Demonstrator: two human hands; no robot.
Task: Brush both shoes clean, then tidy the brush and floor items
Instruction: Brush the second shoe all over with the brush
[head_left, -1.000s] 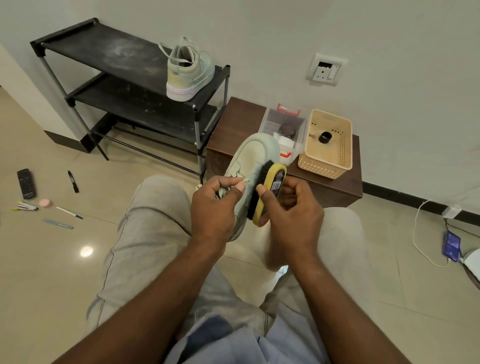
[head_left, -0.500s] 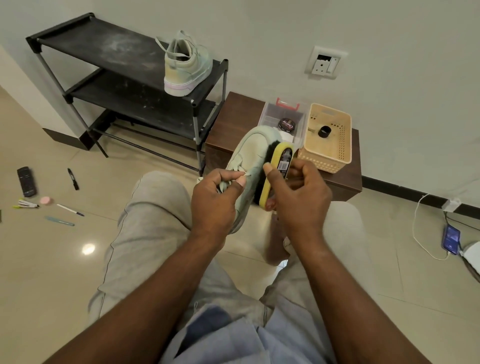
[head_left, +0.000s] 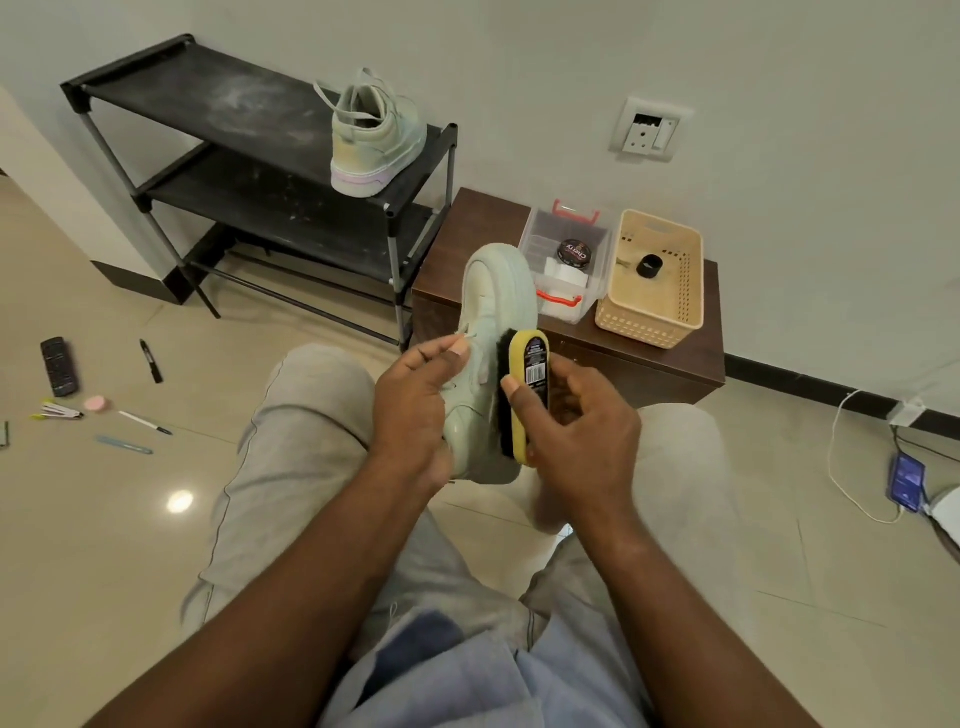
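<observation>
While between hands (head_left: 415, 410) (head_left: 582, 441), shoe (head_left: 493, 291) against brush (head_left: 531, 353).

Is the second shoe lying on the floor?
No, the second shoe stands on the top shelf of the black rack.

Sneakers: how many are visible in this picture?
2. One sneaker is gripped by the left hand, the brush in the right hand against its side. The second sneaker stands on the top shelf of the black rack. None else shows.
</observation>
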